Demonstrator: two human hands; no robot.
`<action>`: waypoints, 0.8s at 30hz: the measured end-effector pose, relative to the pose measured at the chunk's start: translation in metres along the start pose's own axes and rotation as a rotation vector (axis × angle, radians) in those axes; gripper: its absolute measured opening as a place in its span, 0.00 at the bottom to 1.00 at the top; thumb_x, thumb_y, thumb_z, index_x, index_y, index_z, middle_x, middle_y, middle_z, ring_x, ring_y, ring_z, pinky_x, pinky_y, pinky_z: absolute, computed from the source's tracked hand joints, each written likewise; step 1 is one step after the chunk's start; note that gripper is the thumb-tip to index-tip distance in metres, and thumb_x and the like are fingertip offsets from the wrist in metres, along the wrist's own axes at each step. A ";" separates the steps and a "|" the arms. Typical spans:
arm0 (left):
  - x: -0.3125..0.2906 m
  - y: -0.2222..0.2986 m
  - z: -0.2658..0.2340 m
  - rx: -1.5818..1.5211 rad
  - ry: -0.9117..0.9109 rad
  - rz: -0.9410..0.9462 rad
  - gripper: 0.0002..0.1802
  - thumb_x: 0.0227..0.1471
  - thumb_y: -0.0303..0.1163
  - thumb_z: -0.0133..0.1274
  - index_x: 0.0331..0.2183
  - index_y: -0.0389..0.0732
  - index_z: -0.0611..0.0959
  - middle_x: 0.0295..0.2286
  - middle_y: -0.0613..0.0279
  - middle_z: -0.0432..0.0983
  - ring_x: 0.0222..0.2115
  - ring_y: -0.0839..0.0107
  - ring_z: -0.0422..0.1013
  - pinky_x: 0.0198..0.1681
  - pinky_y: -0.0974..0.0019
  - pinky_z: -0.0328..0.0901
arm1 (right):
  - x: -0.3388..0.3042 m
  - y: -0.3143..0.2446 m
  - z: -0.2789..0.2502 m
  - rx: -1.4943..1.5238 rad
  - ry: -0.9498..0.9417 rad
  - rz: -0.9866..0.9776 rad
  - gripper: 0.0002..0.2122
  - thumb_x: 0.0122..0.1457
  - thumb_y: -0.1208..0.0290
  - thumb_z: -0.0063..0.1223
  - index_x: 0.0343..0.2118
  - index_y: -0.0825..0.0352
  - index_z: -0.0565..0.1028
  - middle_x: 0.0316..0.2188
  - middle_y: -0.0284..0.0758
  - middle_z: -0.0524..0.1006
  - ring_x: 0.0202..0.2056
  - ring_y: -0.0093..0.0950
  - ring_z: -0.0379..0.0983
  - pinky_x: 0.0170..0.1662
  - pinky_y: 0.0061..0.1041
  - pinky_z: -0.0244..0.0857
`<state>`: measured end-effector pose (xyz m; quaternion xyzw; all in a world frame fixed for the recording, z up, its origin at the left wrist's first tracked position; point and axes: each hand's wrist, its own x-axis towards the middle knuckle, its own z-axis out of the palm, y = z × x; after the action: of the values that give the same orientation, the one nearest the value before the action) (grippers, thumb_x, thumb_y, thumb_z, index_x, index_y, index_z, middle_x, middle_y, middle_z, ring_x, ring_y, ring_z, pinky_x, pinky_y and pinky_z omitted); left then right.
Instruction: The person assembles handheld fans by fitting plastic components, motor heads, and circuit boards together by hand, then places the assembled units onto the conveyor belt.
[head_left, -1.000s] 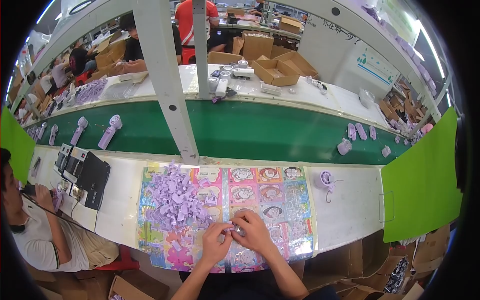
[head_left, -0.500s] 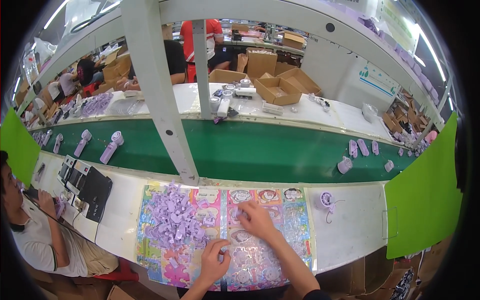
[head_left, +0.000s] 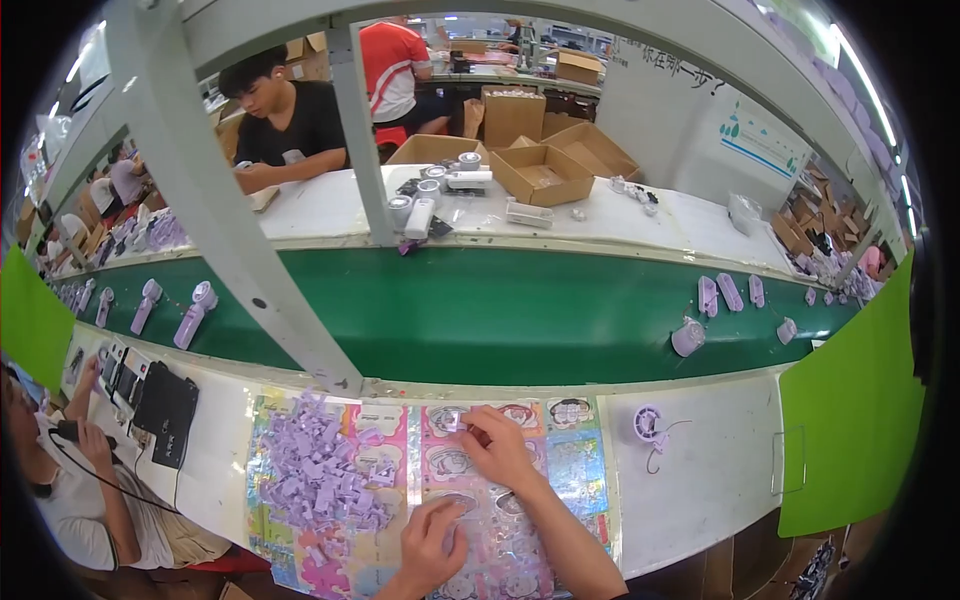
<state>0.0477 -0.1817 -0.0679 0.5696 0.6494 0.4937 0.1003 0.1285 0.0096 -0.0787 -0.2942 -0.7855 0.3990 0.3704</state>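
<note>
A shiny sheet with colourful cartoon pictures (head_left: 580, 470) covers the bench in front of me. On its left part lies a heap of small lilac plastic parts (head_left: 315, 465). My right hand (head_left: 497, 450) is over the upper middle of the sheet, thumb and fingers pinched on a small pale lilac plastic part (head_left: 459, 422). Lower down, nearer to me, my left hand (head_left: 430, 548) rests over the sheet with its fingers loosely bent and the thumb apart; I see nothing in it. To the right stands a round lilac fan housing (head_left: 648, 424) with thin wires.
Beyond the bench runs a green conveyor belt (head_left: 480, 320) carrying lilac fan bodies (head_left: 196, 315). A grey metal post (head_left: 215, 190) slants down to the bench. A seated co-worker (head_left: 90, 480) is at the left beside a black device (head_left: 165, 415). A green panel (head_left: 850, 400) borders the right.
The view has shifted, bringing a co-worker across the belt into sight. My right hand has moved slightly up the sheet, and the small part in its fingers now shows. The left hand stays low.
</note>
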 end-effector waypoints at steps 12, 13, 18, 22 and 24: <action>0.128 -0.023 0.102 -0.485 0.053 -0.157 0.17 0.58 0.23 0.56 0.49 0.35 0.80 0.40 0.55 0.78 0.36 0.70 0.77 0.40 0.69 0.72 | 0.004 0.016 -0.042 0.005 0.285 0.141 0.10 0.54 0.82 0.54 0.40 0.70 0.77 0.30 0.41 0.74 0.27 0.38 0.74 0.29 0.33 0.67; 0.129 -0.021 0.098 -0.495 0.022 -0.194 0.16 0.57 0.22 0.56 0.49 0.35 0.80 0.40 0.56 0.78 0.37 0.70 0.77 0.40 0.68 0.72 | 0.003 0.020 -0.041 0.019 0.286 0.093 0.10 0.55 0.82 0.53 0.40 0.69 0.77 0.31 0.41 0.74 0.27 0.38 0.74 0.30 0.34 0.68; 0.124 -0.033 0.101 -0.554 0.013 -0.337 0.16 0.56 0.20 0.57 0.47 0.34 0.80 0.41 0.57 0.79 0.37 0.70 0.78 0.40 0.69 0.73 | 0.002 0.014 -0.042 -0.083 0.222 0.144 0.09 0.56 0.82 0.53 0.40 0.68 0.78 0.31 0.40 0.74 0.28 0.38 0.76 0.31 0.34 0.69; 0.127 -0.031 0.100 -0.569 0.046 -0.293 0.15 0.55 0.19 0.58 0.46 0.33 0.81 0.42 0.56 0.80 0.37 0.70 0.79 0.40 0.69 0.73 | 0.003 0.013 -0.041 -0.057 0.237 0.118 0.10 0.55 0.85 0.53 0.40 0.71 0.78 0.30 0.40 0.74 0.26 0.31 0.75 0.28 0.26 0.68; 0.128 -0.032 0.099 -0.577 0.054 -0.285 0.14 0.55 0.19 0.58 0.46 0.32 0.82 0.42 0.56 0.80 0.37 0.69 0.79 0.40 0.69 0.73 | 0.003 0.012 -0.042 -0.063 0.226 0.134 0.10 0.55 0.85 0.53 0.40 0.71 0.78 0.31 0.40 0.74 0.27 0.31 0.76 0.29 0.26 0.69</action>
<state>0.0536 -0.0176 -0.0853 0.4076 0.5584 0.6534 0.3083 0.1627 0.0350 -0.0706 -0.4004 -0.7295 0.3623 0.4198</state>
